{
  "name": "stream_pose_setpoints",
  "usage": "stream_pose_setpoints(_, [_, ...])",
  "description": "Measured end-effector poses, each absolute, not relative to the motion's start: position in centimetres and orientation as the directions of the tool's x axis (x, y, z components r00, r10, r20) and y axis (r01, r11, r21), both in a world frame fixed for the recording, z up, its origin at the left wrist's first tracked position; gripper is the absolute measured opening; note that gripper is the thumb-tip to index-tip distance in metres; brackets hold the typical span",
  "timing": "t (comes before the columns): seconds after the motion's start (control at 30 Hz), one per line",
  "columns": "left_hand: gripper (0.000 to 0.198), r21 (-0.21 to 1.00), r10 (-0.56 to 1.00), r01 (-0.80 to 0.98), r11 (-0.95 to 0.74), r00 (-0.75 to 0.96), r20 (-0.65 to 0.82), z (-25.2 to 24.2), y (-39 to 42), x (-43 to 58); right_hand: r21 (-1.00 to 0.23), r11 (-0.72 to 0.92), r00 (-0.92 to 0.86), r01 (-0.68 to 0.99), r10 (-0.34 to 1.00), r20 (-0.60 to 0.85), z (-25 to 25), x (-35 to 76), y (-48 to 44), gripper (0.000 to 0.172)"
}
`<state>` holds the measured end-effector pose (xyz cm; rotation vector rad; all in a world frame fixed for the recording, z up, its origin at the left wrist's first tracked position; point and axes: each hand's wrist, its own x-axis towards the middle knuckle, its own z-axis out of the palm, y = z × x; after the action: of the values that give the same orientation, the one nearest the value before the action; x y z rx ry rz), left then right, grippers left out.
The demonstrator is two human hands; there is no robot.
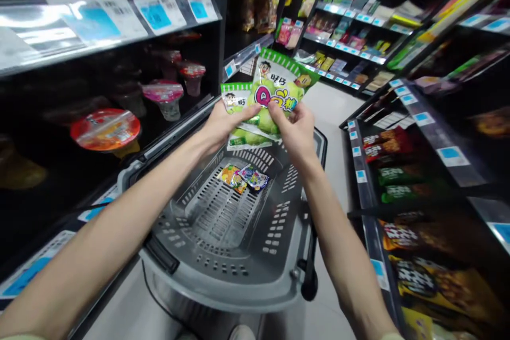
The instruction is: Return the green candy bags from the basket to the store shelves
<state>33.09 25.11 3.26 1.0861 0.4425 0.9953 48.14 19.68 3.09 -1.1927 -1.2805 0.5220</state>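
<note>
Over a grey plastic shopping basket (223,268) I hold two green candy bags with both hands. My left hand (220,124) grips the nearer, lower bag (236,101) from the left. My right hand (297,130) pinches the bigger green bag (279,87) with pink lettering, which overlaps the first. Two small colourful packets (244,177) lie on the basket's slotted bottom.
Dark shop shelves line both sides of a narrow aisle. On the left shelf stand sealed cups with red and pink lids (105,128). Snack bags (402,143) fill the right shelves. Blue price tags (155,15) run along the shelf edges. The pale floor (330,111) runs ahead.
</note>
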Motion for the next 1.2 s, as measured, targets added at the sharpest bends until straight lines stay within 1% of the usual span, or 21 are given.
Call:
stream_pose_setpoints(0.1, [0.046,0.883,0.845,-0.445,0.146,0.521,0.123,3.3,24.8,32.9,-0.846,0.409,0.324,0.342,0.794,0.515,3.3,47.9,19.1,0.067])
stream_pose_setpoints(0.23, [0.039,0.881,0.866,-0.452,0.143,0.487,0.109,4.0,24.0,32.5,-0.825,0.436,0.342,0.360,0.761,0.552,3.8,47.8,18.3,0.067])
stream_pose_setpoints(0.33, [0.039,0.886,0.881,-0.446,0.128,0.461,0.105,4.3,23.3,31.8,-0.812,0.440,0.364,0.383,0.736,0.570,4.0,46.9,17.6,0.068])
stream_pose_setpoints(0.53, [0.039,0.885,0.898,-0.449,0.121,0.429,0.095,4.3,21.9,30.5,-0.807,0.432,0.364,0.402,0.733,0.575,3.9,45.0,16.0,0.069])
stream_pose_setpoints(0.73, [0.037,0.885,0.909,-0.448,0.129,0.409,0.075,4.2,20.6,30.6,-0.826,0.429,0.408,0.365,0.724,0.556,3.9,45.0,14.6,0.065])
stream_pose_setpoints(0.93, [0.036,0.892,0.918,-0.435,0.121,0.391,0.066,4.0,20.2,30.9,-0.799,0.437,0.435,0.414,0.676,0.595,4.0,45.1,14.1,0.065])
stream_pose_setpoints(1.2, [0.035,0.903,0.919,-0.420,0.092,0.385,0.085,3.9,20.2,30.6,-0.792,0.418,0.431,0.445,0.675,0.598,3.8,45.0,13.8,0.065])
